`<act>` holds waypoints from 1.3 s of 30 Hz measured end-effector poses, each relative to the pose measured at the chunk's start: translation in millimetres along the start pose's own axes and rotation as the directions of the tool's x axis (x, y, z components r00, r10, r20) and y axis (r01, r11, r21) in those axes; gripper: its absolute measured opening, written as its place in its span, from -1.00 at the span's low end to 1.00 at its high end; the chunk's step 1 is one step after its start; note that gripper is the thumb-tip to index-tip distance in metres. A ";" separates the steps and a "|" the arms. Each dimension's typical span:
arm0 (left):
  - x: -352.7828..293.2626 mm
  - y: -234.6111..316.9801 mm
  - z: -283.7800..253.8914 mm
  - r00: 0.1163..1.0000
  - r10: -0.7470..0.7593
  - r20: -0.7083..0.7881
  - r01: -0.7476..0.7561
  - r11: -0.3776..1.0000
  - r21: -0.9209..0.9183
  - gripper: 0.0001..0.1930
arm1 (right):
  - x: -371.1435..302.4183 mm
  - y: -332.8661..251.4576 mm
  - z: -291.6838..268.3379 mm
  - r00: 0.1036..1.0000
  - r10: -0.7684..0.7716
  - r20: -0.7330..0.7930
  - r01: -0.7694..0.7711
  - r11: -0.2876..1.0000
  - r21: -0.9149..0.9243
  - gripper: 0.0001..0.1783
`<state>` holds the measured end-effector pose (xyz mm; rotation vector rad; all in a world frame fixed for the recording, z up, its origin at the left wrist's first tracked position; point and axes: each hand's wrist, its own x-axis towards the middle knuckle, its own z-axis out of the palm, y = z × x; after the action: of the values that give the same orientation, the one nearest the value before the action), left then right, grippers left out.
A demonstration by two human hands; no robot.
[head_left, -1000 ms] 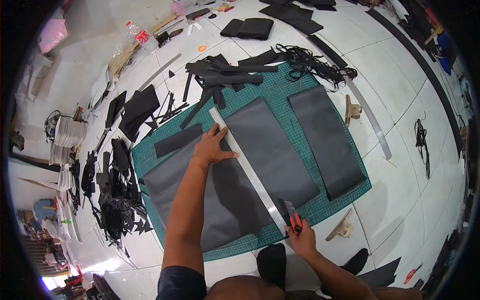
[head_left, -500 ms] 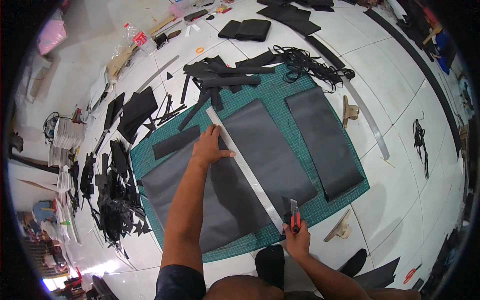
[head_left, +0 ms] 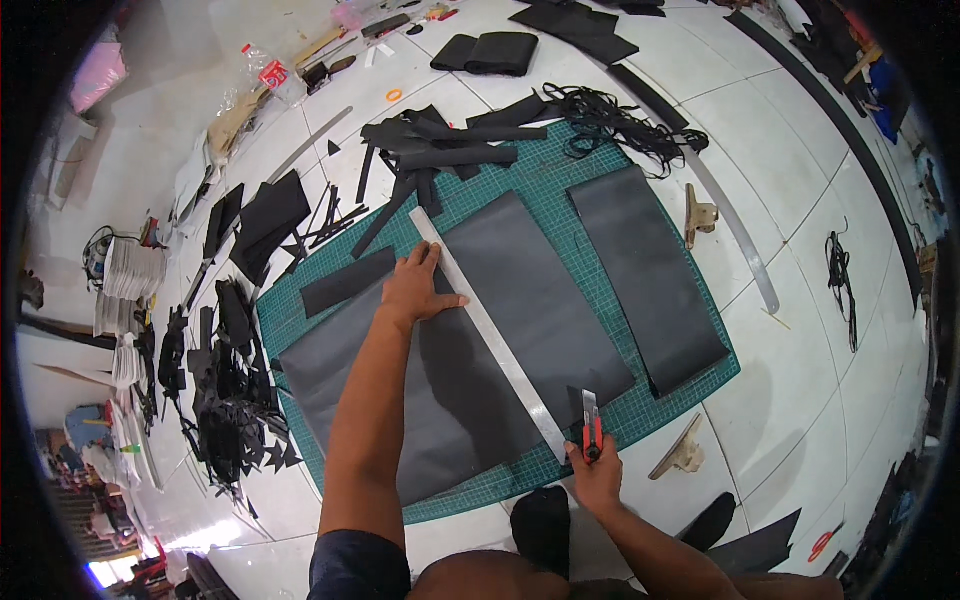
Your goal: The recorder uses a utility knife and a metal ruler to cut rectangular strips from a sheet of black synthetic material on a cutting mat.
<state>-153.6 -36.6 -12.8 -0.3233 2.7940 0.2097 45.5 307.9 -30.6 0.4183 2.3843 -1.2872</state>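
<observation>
My left hand (head_left: 412, 290) presses on a metal ruler (head_left: 500, 355), its fingers spread along the edge and the thumb apart. The ruler runs at a slant across a large dark grey sheet (head_left: 545, 290), which lies on a green cutting mat (head_left: 572, 250). In my right hand (head_left: 597, 478) is a red and black utility knife (head_left: 592, 440), with its blade out and pointing away from me. That hand is beside the near end of the ruler; its thumb is close to the ruler, and whether they touch is hard to tell.
A separate dark panel (head_left: 648, 280) lies on the mat's right side. Black offcuts (head_left: 440, 140) and tangled cord (head_left: 615, 125) cover its far edge. Scraps (head_left: 225, 400) are heaped at left. Two large clips (head_left: 700, 215), a curved metal strip (head_left: 735, 230) and red-handled scissors (head_left: 820, 545) lie at right.
</observation>
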 end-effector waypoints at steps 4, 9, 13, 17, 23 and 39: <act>-0.9 1.7 -1.7 1.000 -0.018 0.020 0.018 1.000 0.003 0.19 | -0.2 1.2 0.6 1.000 0.020 0.021 -0.020 1.000 0.007 -0.57; -0.1 4.2 -4.9 1.000 -0.002 0.019 0.002 1.000 -0.011 0.18 | 1.4 7.5 2.1 1.000 -0.001 0.007 0.001 1.000 0.029 -0.58; 3.4 4.5 -5.8 1.000 0.014 0.028 -0.014 1.000 -0.008 0.17 | 4.4 1.6 0.0 0.999 0.041 0.032 -0.040 0.999 -0.009 -0.59; 4.1 -6.7 -1.1 0.999 0.040 -0.011 -0.040 0.999 -0.037 0.17 | 5.5 -4.5 -3.7 0.993 0.058 0.098 -0.060 0.998 0.011 -0.58; 5.8 -0.7 0.5 0.997 0.050 0.054 -0.045 0.995 -0.093 0.20 | 6.6 5.6 -4.0 0.997 -0.006 0.072 0.006 1.000 -0.001 -0.54; 8.0 0.0 -0.4 0.998 0.036 0.049 -0.034 0.998 -0.046 0.28 | 5.1 -1.6 -7.9 0.984 0.113 0.140 -0.116 0.993 0.009 -0.55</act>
<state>-161.1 -38.3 -15.0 -0.2765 2.7504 0.2853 38.8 314.2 -27.9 0.4482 2.2020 -1.2443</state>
